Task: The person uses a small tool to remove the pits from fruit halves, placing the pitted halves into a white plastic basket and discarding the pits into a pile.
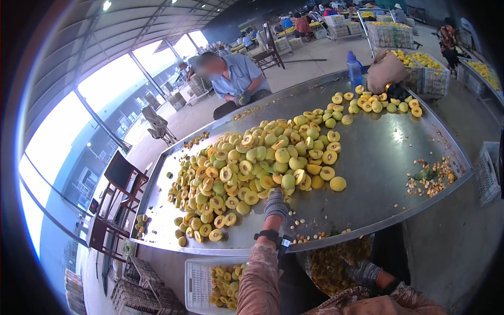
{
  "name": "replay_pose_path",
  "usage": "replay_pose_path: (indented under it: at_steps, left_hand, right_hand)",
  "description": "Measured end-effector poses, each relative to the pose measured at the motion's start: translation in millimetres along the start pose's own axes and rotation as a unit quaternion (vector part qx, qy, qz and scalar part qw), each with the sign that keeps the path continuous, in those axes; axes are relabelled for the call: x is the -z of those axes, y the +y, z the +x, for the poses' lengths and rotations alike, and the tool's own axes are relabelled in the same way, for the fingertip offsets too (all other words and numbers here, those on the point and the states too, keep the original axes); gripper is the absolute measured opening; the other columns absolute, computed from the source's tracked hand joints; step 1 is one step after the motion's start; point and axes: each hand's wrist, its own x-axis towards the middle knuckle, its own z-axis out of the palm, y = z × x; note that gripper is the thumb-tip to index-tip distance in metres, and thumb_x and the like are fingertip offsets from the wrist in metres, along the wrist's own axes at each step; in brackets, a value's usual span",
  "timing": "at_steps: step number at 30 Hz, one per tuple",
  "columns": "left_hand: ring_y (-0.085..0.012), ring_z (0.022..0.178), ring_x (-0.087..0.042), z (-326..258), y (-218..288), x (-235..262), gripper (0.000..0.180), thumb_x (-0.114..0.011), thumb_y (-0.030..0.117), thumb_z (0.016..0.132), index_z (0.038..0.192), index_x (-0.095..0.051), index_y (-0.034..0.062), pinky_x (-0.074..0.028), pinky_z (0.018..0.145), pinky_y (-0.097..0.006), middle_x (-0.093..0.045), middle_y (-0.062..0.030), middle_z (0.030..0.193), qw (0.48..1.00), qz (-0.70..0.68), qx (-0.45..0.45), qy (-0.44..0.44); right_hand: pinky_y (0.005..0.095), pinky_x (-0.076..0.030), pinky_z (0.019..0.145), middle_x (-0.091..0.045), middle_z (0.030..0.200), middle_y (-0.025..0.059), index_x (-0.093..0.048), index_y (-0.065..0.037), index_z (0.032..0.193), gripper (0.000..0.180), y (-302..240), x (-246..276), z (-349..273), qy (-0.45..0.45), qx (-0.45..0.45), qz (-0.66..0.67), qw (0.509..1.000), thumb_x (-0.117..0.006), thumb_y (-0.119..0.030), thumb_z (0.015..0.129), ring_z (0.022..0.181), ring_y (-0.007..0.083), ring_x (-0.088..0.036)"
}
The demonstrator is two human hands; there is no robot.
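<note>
A large heap of halved yellow-green peaches (247, 157) covers the left and middle of the metal table (367, 189). My left hand (275, 206), in a grey knit glove, reaches to the heap's near edge, beside a green peach (288, 181). Its fingertips are hidden against the fruit, so its grip does not show. Low at the right, below the table edge, my right hand (366, 273), also gloved, is over a container of brownish-yellow fruit pieces (331, 265). Its fingers are curled; whatever they hold is too unclear to make out.
A white crate (197, 283) of peaches stands below the table's near edge. Pits and scraps (433, 178) lie at the table's right. A blue bottle (354, 71) and brown bag (386, 73) stand at the far edge. A co-worker (236, 79) sits across the table.
</note>
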Motion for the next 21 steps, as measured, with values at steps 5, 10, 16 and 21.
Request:
replay_pose_path:
  at_steps: [5, 10, 16, 21]
  left_hand:
    - [-0.0155, 0.054, -0.054, -99, 69, 77, 0.031, -0.063, 0.01, 0.069, 0.095, -0.046, 0.012, -0.043, 0.038, -0.024, -0.054, -0.0072, 0.074, 0.783, -0.603, 0.151, -0.01]
    - [-0.0176, 0.065, -0.057, -172, 84, 81, 0.03, -0.063, 0.014, 0.071, 0.099, -0.05, 0.0138, -0.048, 0.045, -0.024, -0.055, -0.0046, 0.084, 0.649, -0.742, 0.165, -0.017]
    - [-0.02, 0.08, -0.057, -228, 113, 83, 0.035, -0.056, 0.036, 0.08, 0.103, -0.05, 0.0101, -0.051, 0.063, -0.03, -0.056, -0.0067, 0.092, 0.549, -0.824, 0.141, 0.001]
    - [-0.0206, 0.091, -0.052, -253, 117, 71, 0.031, -0.049, 0.028, 0.086, 0.104, -0.051, 0.0033, -0.042, 0.081, -0.03, -0.055, -0.0102, 0.098, 0.585, -0.804, 0.106, 0.013]
  right_hand:
    - [0.0395, -0.043, 0.058, -0.056, 0.072, 0.0184, -0.041, 0.0, 0.117, 0.036, -20, -1, -8, 0.122, 0.015, -0.055, 0.991, -0.039, -0.017, 0.085, 0.064, 0.034, -0.054]
    - [0.0305, -0.043, 0.057, -0.054, 0.072, 0.0095, -0.047, -0.005, 0.113, 0.03, -102, 48, 2, 0.063, -0.042, 0.152, 0.985, -0.043, -0.02, 0.088, 0.063, 0.0188, -0.053]
    - [0.0292, -0.043, 0.074, -0.056, 0.093, 0.0081, -0.05, -0.003, 0.109, 0.028, -179, 68, 6, 0.043, -0.044, 0.364, 0.929, -0.049, -0.017, 0.085, 0.08, 0.0173, -0.053]
    - [0.0266, -0.045, 0.066, -0.057, 0.083, 0.0052, -0.049, -0.005, 0.112, 0.031, -148, 22, 25, 0.051, -0.147, 0.431, 0.889, -0.051, -0.02, 0.085, 0.071, 0.0116, -0.052]
